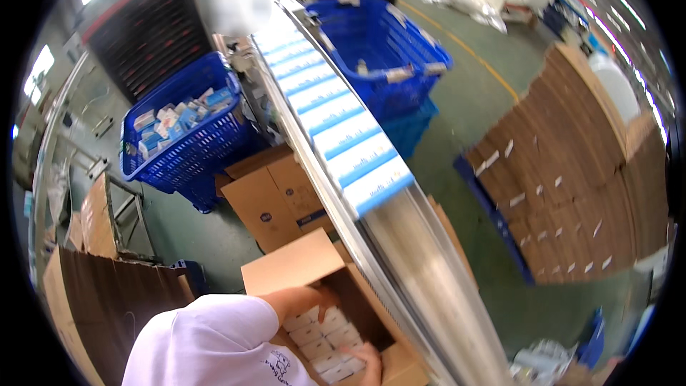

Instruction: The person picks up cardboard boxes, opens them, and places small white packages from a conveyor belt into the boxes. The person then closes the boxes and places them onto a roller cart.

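An open cardboard carton stands below the conveyor's left side, its flaps folded out. Inside it sits a block of small white boxes packed in rows. My left hand reaches into the carton and presses its fingers against the far end of the block. At the near right end, my right hand bears on the same boxes, so the block lies between both hands. Some of the left fingertips are hidden inside the carton. My white sleeve covers part of the carton's near left side.
White-and-blue boxes line the conveyor in a row. A blue basket of loose small boxes stands left, another blue basket right of the belt. Closed cartons sit beyond mine; stacked flat cardboard stands right.
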The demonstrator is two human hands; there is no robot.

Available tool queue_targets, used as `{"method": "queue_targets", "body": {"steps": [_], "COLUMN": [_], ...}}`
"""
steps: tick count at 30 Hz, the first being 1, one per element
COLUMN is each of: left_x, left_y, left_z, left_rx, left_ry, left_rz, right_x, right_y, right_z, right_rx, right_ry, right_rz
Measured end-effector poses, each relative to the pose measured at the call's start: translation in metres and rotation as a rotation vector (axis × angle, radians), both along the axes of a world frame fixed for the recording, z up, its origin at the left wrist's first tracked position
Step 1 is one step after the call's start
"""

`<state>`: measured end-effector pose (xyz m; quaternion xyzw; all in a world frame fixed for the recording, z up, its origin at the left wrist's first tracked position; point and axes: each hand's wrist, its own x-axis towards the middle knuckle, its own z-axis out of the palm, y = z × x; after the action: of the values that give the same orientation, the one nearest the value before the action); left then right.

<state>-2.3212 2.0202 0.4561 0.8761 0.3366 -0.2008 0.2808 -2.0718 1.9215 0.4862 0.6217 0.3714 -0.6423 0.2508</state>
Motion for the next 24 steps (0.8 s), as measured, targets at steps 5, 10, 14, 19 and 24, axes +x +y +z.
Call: {"method": "queue_targets", "body": {"steps": [5,10,14,19,24], "left_x": [0.0,-0.002,-0.021,-0.181,-0.262], "left_y": [-0.007,0.004,0.012,0.15,0.284], "left_z": [0.003,0.02,0.069,0.288,0.259], "left_rx": [0.039,0.109,-0.399,-0.128,0.761], "left_ry": [0.003,0.023,-0.659,-1.095,-0.097], "left_rz": [0.014,-0.155,0.136,0.321,0.954], "right_x": [-0.007,-0.026,-0.021,-0.096,-0.089], "right_y": [0.018,0.019,0.019,0.087,0.165], "right_z": [-0.002,-0.014,0.023,0.291,0.3], "right_rx": [0.286,0.671,1.015,0.719,1.285], "right_ry": [-0.179,-0.263,0.107,0.747,0.185], "right_rz": [0.173,0.233,0.27,-0.562,-0.688]}}
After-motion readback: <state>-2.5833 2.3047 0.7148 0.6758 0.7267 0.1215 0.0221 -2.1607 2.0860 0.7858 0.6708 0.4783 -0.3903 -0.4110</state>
